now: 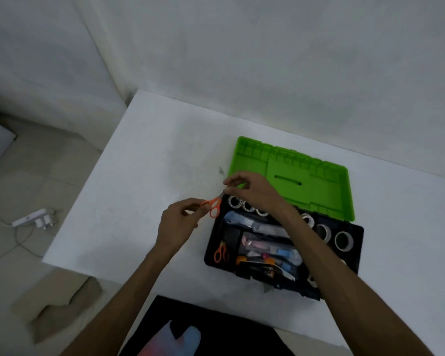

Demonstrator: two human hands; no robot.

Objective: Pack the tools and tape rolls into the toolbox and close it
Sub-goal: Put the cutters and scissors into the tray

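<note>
A black toolbox stands open on the white table, its green lid laid back. Inside lie several tape rolls, a grey-blue tool, orange scissors and small packets. My left hand holds the handles of a second pair of orange scissors just left of the box's far left corner. My right hand pinches the blade tip of that pair above the corner.
The white table stands against a pale wall. On the floor at the left lie a white power strip with a plug and pieces of cardboard. My dark-clothed lap is at the table's near edge.
</note>
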